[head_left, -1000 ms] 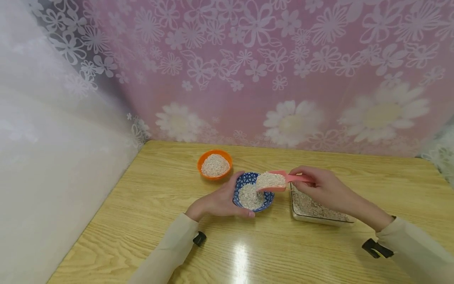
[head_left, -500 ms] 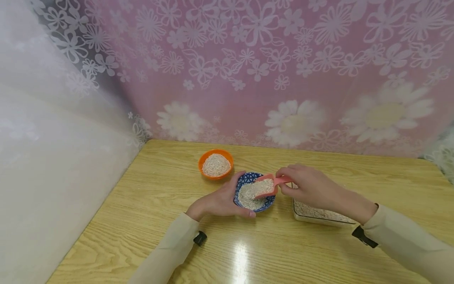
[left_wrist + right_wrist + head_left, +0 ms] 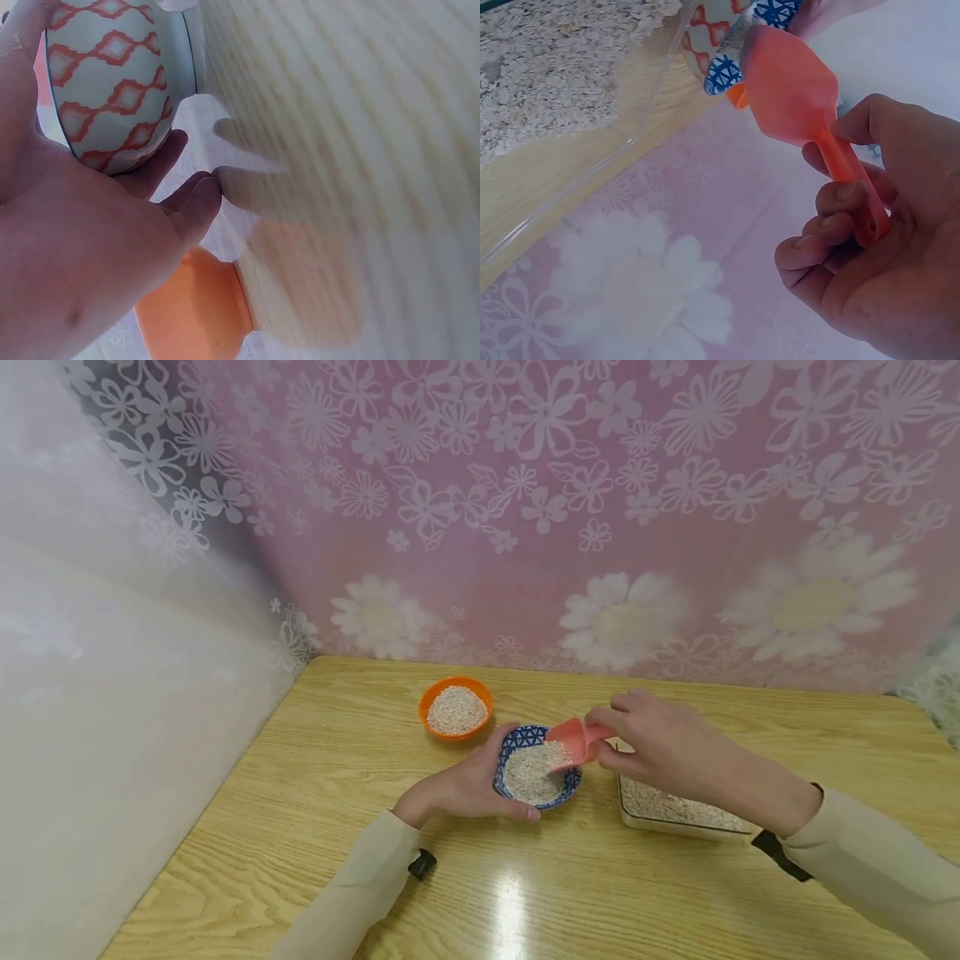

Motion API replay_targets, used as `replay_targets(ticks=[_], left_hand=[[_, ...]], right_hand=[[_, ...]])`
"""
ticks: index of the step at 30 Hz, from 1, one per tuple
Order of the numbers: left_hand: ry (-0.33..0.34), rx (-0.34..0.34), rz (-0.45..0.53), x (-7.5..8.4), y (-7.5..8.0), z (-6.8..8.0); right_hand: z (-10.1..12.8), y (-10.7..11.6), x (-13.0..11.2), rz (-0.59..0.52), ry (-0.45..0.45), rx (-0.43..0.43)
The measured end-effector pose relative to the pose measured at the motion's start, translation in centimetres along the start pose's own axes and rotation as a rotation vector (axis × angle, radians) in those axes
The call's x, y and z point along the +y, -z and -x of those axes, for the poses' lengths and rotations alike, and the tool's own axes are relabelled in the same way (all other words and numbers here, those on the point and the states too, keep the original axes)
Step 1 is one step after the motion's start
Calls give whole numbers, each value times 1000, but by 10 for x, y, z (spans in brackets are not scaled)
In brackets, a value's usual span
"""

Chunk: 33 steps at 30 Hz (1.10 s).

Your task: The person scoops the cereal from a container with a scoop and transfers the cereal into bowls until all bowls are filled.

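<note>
My left hand (image 3: 463, 785) holds a small patterned bowl (image 3: 519, 740), thumb in front and fingers round the far side. Blue triangles line the bowl's inside; red diamonds mark its white outside (image 3: 112, 82) in the left wrist view. Pale oat flakes (image 3: 531, 778) lie in it. Above its right side, my right hand (image 3: 667, 750) grips a pink scoop (image 3: 572, 740) by the handle, thumb and curled fingers round it in the right wrist view. The scoop tips down leftward, its mouth at the oats; a few flakes sit at its lip.
An orange bowl (image 3: 424, 717) heaped with oat flakes stands behind my left hand. Under my right forearm is a clear rectangular container (image 3: 678, 828) of oat flakes. The wooden table (image 3: 375, 710) meets a flowered pink curtain (image 3: 480, 568) behind and a pale wall at left.
The scoop, level and full at first, has moved left over the patterned bowl and tilted down; most of its flakes have slid into the bowl. The left hand has stayed in place.
</note>
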<state>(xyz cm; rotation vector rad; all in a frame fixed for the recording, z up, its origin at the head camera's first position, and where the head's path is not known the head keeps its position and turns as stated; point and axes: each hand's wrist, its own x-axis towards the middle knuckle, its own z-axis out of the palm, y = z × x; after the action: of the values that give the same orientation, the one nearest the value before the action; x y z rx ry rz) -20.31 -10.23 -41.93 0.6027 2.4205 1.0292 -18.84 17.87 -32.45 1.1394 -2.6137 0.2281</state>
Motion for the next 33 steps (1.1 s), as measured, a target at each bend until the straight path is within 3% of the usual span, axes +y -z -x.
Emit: replay_targets(ticks=[10,14,17,20,24,29,33], left_hand=[[10,2,5,2,0,0],[4,-1,12,2,0,0],[-2,-3,14,1,0,0],[-3,-8,15,1,0,0],[-2,-8,16,1,0,-1],[-1,-4,29,2,0,-1],[2,1,26,1,-1,0]], right_hand=[[3,2,0,51,62,57],[4,-1,4,147,205,162],[4,-3,5,283,339,217],[5,-2,5,414,442,215],[5,-2,2,529,511,180],[4,-7,0,505,497,169],[5,-15,3,351,422,222]])
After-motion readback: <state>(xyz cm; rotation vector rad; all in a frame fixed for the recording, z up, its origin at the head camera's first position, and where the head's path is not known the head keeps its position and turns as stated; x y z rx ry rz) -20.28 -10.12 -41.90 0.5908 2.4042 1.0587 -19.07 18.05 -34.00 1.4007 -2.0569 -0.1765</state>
